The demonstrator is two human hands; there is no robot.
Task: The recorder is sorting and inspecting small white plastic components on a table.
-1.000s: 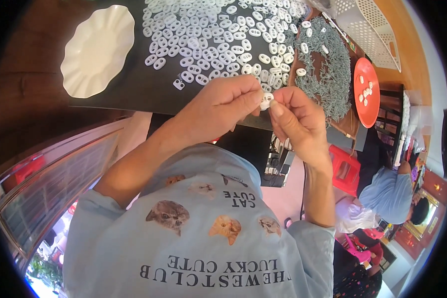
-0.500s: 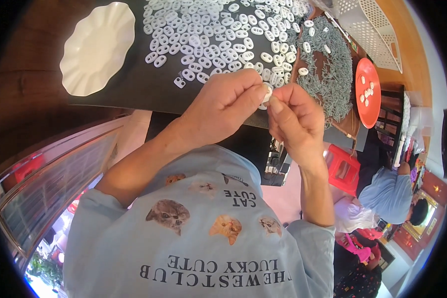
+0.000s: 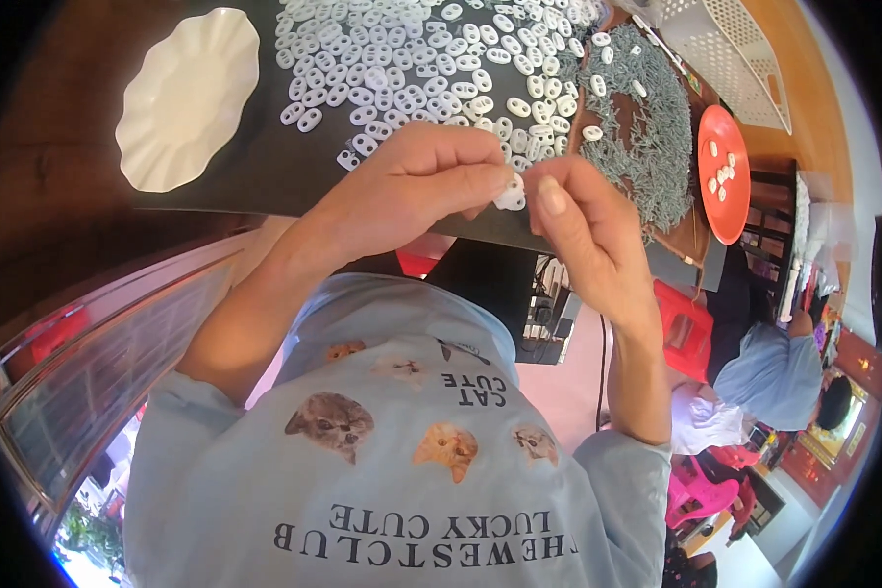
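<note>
The person wears a loose, pale blue-grey top (image 3: pixel 235 500) with wide short sleeves (image 3: pixel 632 480) that reach about the elbows. Cat faces are printed across its front: a large grey-brown one (image 3: pixel 330 428), an orange one (image 3: pixel 446 453), a smaller greyish one (image 3: pixel 535 445) and paler ones higher up. Black block lettering (image 3: pixel 412 544) stands upside down in this view. The forearms, left hand (image 3: pixel 431 176) and right hand (image 3: pixel 598 220) are bare.

White pcs (image 3: pixel 376 77) block fwd; gap nr dish (image 3: pixel 186 103).
</note>
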